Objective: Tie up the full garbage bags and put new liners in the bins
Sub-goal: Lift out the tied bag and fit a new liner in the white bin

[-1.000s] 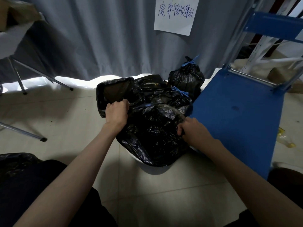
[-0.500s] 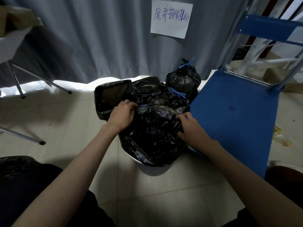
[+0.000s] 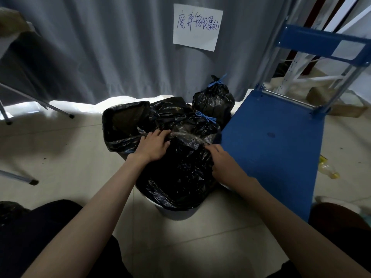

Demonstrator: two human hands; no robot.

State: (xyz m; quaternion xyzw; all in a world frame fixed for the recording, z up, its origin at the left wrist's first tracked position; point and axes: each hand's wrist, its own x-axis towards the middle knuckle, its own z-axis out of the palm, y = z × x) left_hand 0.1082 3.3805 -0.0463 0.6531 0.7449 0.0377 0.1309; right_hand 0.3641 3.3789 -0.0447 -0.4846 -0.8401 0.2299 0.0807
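Your left hand (image 3: 153, 144) lies knuckles-up on the upper left edge of the black garbage bag (image 3: 178, 173), fingers curled into the loose plastic and gripping it. Your right hand (image 3: 221, 159) is on the bag's upper right edge, fingers bent down into the film; whether it pinches or only presses cannot be told. Judged purpose: both hands gather the mouth toward the middle for tying. The bag sits in a white bin (image 3: 176, 212) on the floor directly in front of you, its plastic draped over the rim; its long axis runs upright, mouth pointing up and a little away from you. Just behind left, touching it, stands a lined bin (image 3: 124, 125), open upward. Behind right sit two tied bags (image 3: 213, 101) with blue ties. A blue cart (image 3: 275, 149) stands just beside on the right.
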